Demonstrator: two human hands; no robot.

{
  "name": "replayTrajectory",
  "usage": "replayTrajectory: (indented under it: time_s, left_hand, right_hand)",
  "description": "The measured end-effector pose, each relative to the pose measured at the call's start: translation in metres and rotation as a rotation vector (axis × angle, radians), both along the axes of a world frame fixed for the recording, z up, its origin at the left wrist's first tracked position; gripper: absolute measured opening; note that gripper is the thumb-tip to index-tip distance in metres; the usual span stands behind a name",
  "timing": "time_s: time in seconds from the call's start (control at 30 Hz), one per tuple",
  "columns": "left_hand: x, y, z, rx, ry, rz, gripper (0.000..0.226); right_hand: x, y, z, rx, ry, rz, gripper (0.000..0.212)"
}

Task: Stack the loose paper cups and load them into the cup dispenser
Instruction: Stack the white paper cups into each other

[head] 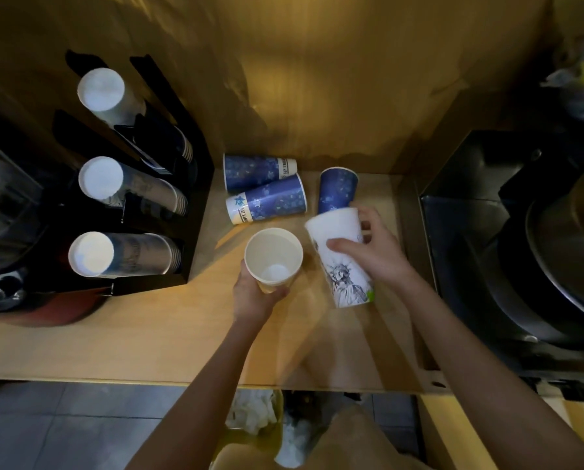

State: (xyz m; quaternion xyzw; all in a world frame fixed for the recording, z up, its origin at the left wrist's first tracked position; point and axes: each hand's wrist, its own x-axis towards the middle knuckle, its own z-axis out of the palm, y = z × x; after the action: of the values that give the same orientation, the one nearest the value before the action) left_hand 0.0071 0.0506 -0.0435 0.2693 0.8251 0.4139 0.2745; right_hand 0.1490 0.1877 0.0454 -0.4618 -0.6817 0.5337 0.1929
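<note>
My left hand (255,298) holds an upright white paper cup (273,257), mouth up, above the wooden counter. My right hand (373,247) grips a tall white cup with a statue drawing (346,269), tilted with its base toward me. Three blue cups are loose at the back: two on their sides (258,168) (266,202) and one (337,189) just behind the statue cup. The black cup dispenser (195,184) at the left holds three stacks of cups (102,91) (102,179) (92,254), bases toward me.
A black appliance with a metal bowl (555,232) fills the right side. The wooden counter (148,340) ends at a front edge near me, with a bin of crumpled paper (256,412) below. Dark machines (2,205) stand left of the dispenser.
</note>
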Motion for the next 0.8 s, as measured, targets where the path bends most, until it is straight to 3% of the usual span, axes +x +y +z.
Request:
replayTrajectory:
  time_s: [0.17, 0.27, 0.57, 0.8]
  left_hand:
    - [-0.001, -0.001, 0.0, 0.018, -0.013, -0.012, 0.083]
    - [-0.001, -0.003, 0.001, 0.028, 0.006, -0.021, 0.082]
    - [-0.002, -0.003, 0.002, 0.035, 0.046, -0.041, 0.088]
    - [-0.001, -0.003, 0.002, -0.009, 0.044, -0.038, 0.076]
  right_hand:
    - [-0.032, -0.015, 0.04, -0.033, 0.38, -0.037, 0.067]
    - [-0.049, -0.034, 0.032, -0.014, 0.478, -0.049, 0.07]
    - [-0.044, -0.062, -0.017, 0.319, 0.049, 0.176, 0.088]
    - [-0.035, -0.069, -0.047, 0.601, -0.183, 0.268, 0.082]
